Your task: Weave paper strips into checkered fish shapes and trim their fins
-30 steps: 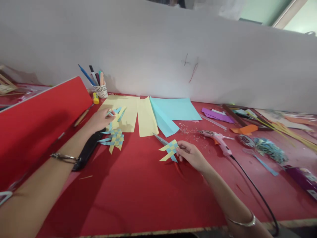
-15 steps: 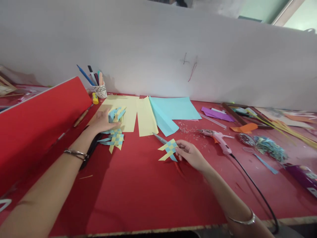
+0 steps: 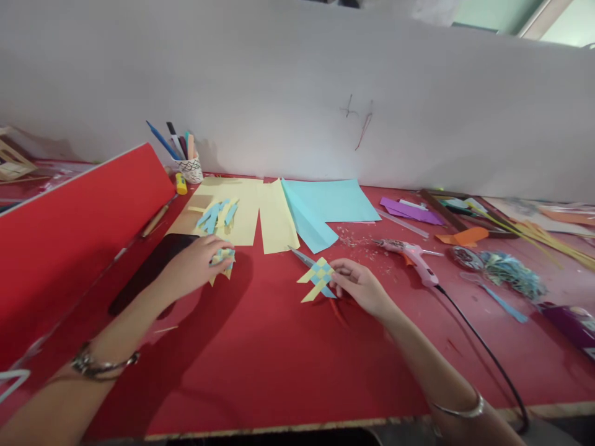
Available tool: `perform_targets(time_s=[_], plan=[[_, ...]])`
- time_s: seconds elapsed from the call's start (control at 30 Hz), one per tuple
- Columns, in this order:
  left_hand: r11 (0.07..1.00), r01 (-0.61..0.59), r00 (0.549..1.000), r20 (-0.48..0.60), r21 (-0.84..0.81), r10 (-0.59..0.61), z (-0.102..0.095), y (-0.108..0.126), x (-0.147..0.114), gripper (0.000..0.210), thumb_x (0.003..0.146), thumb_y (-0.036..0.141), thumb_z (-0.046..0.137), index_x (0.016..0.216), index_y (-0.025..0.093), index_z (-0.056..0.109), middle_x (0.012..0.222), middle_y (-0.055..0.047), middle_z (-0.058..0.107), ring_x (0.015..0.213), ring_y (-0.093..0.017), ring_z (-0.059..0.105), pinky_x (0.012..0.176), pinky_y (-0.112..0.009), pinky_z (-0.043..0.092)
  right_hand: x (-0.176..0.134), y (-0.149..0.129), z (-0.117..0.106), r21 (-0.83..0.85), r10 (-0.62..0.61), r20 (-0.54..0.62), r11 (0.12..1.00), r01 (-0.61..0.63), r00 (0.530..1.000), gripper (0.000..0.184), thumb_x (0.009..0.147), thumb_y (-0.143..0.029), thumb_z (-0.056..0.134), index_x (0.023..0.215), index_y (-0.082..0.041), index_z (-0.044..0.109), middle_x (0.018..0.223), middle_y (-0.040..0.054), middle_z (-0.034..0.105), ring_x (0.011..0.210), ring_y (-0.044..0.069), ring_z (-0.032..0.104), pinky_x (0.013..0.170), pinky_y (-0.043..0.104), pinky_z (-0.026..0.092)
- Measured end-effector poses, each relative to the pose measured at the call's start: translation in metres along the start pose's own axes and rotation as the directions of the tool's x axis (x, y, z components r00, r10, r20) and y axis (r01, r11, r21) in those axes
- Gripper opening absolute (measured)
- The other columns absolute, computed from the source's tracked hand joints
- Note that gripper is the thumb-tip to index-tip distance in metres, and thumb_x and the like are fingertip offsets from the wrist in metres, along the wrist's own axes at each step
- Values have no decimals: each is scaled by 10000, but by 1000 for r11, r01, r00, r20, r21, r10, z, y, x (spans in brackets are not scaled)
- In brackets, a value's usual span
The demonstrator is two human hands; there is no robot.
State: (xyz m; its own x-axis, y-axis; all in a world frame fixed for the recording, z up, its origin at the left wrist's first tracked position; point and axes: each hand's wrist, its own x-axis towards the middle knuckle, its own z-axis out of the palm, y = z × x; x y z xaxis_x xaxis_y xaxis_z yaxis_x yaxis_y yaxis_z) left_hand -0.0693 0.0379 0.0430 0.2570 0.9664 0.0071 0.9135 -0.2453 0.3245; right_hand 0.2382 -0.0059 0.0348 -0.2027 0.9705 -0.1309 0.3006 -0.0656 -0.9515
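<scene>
My right hand (image 3: 356, 282) pinches a yellow and blue checked woven paper piece (image 3: 320, 272) by its right side; its loose strip ends point left and down. Under that piece lies a pair of scissors (image 3: 302, 256), grey blades toward the back and red handles partly hidden. At the left, my left hand (image 3: 198, 263) has its fingers closed around a second woven paper piece (image 3: 226, 260), low over the table, mostly covered by the hand. Just behind it, more woven blue and yellow strips (image 3: 216, 214) lie on a pale yellow sheet (image 3: 244, 232).
A dark phone (image 3: 149, 272) lies beneath my left forearm, beside a standing red board (image 3: 93, 217). Blue paper (image 3: 334, 201) lies at the back. To the right are a pink glue gun (image 3: 416, 257) with a cord, a tassel bundle (image 3: 511, 272) and a cup of pens (image 3: 189, 168) stands back left.
My left hand has moved from the strips on the yellow sheet toward me, onto the nearer woven piece, uncovering the strips and the phone. My right hand keeps its hold, almost still.
</scene>
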Motion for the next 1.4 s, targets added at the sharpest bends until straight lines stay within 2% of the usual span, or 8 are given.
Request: perform_targets(time_s=[0.27, 0.37, 0.5, 0.57, 0.7, 0.83, 0.93, 1.4], plan=[[826, -36, 944, 253, -563, 213, 26, 72, -19, 514, 745, 490, 471, 1193, 249, 402, 1084, -77, 570, 957, -210, 549, 837, -366, 414, -2, 2, 4, 64, -18, -45, 998, 21, 999, 170, 672, -322, 561, 735, -183, 487, 611, -5, 613, 470, 86, 515, 541, 248, 436], [582, 124, 921, 311, -804, 234, 33, 92, -14, 705, 702, 505, 532, 1290, 251, 236, 1142, -104, 533, 984, -212, 549, 851, -372, 408, -3, 4, 6, 77, -121, -70, 989, 127, 990, 117, 694, -289, 559, 720, -188, 506, 643, 3, 597, 537, 104, 540, 580, 262, 443], [153, 374, 845, 404, -915, 350, 44, 106, -12, 675, 656, 609, 522, 1180, 203, 395, 1026, -100, 587, 848, -188, 598, 760, -327, 447, -6, 6, 8, 37, -420, -53, 906, 422, 906, 39, 728, -183, 531, 727, -208, 561, 822, 38, 549, 790, 141, 547, 706, 289, 442], [70, 444, 805, 432, -893, 407, 47, 109, -14, 594, 647, 573, 568, 1094, 192, 483, 948, -75, 613, 783, -161, 600, 714, -289, 447, -8, 5, 9, -20, -510, -44, 860, 510, 859, 115, 726, -126, 517, 714, -223, 576, 892, 41, 511, 863, 146, 517, 745, 295, 432], [206, 380, 841, 429, -902, 328, 49, 110, -20, 365, 629, 399, 661, 914, 184, 585, 859, -20, 635, 777, -133, 573, 717, -242, 420, -10, 3, 10, -110, -536, -61, 842, 528, 842, 157, 723, -103, 499, 722, -235, 584, 914, 35, 474, 899, 146, 489, 778, 291, 417], [395, 258, 929, 339, -881, 148, 47, 108, -21, 227, 681, 404, 575, 716, 181, 593, 699, 11, 623, 675, -140, 559, 663, -255, 419, -10, 0, 12, -25, -347, -146, 938, 347, 927, 130, 782, -272, 474, 890, -222, 527, 856, 34, 523, 790, 137, 526, 712, 277, 442], [470, 188, 964, 253, -862, 80, 45, 107, -20, 236, 706, 389, 523, 599, 188, 584, 613, 22, 608, 612, -137, 550, 623, -249, 417, -12, -1, 16, 61, -225, 64, 973, 221, 972, 251, 793, -421, 431, 828, -191, 523, 729, 20, 558, 651, 128, 539, 623, 263, 451], [627, 59, 964, 208, -777, 166, 38, 93, -20, 330, 760, 442, 471, 581, 186, 578, 600, 4, 628, 523, -106, 525, 528, -217, 404, -11, -4, 20, -166, -140, 73, 975, 150, 987, 354, 824, -408, 368, 562, -185, 451, 496, -15, 512, 430, 74, 441, 463, 203, 380]])
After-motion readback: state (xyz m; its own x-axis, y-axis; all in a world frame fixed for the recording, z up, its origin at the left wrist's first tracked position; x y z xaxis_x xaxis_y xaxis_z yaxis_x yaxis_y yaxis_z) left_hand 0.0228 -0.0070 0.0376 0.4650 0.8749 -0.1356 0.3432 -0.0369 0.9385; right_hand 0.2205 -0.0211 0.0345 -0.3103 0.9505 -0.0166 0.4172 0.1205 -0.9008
